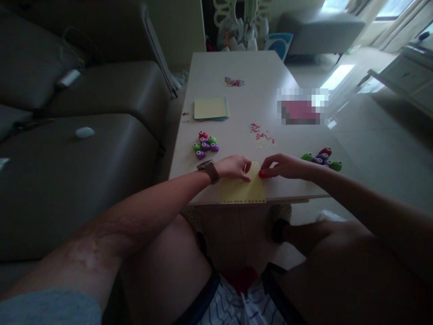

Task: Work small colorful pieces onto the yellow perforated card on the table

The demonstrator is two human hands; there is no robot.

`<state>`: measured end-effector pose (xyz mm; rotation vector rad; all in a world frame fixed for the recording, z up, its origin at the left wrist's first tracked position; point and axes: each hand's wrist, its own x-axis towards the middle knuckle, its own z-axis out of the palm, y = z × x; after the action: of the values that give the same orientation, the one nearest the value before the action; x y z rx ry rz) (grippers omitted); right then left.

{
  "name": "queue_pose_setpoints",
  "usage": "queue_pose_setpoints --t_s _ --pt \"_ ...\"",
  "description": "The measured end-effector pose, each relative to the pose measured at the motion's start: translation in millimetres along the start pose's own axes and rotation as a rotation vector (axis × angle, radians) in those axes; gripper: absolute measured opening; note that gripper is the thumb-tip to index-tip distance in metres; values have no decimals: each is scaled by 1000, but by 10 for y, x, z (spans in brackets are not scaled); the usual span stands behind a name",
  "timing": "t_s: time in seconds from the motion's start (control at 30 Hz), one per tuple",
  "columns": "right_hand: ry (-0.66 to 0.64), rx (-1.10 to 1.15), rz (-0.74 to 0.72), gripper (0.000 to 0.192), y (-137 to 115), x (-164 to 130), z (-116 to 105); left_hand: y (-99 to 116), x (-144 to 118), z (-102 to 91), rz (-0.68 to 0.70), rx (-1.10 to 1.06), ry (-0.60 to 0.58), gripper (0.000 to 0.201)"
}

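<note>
A yellow paper sheet (242,191) lies beside a red punch (263,174) on the white table (237,67), with green, purple and red punches (204,144) and pink confetti (261,133).

Under the left hand (235,168) lay a matt yellow paper sheet (242,189). The right hand (284,166) pinched a glossy red plastic punch (263,174). Both rested on a smooth, matt pale tabletop (237,67); beyond the left hand lay shiny plastic punches (204,144).
</note>
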<state>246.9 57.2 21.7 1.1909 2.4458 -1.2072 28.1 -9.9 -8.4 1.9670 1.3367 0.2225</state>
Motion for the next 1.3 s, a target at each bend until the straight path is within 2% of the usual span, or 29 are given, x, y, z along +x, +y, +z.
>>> queue_pose_setpoints --t_s 0.2,0.5,0.67,0.83,0.97,1.17,1.3 --pt "19 3 -62 28 1 35 21 -3 8 8 2 10 3 25" --pt "29 45 -73 29 32 120 55 50 -3 -25 -10 57 -6 30" --pt "38 68 -27 30 14 147 41 123 53 -43 -61 132 -25 53" --pt "9 112 68 17 -24 191 19 182 115 -14 -163 213 2 65" --pt "-15 123 66 13 -15 247 12 165 197 6 -233 222 -28 63" --pt "-49 194 147 9 -41 304 0 147 321 -3 -270 174 -124 58" --pt "-13 122 190 7 -142 308 18 210 314 1 -287 225 -111 54"
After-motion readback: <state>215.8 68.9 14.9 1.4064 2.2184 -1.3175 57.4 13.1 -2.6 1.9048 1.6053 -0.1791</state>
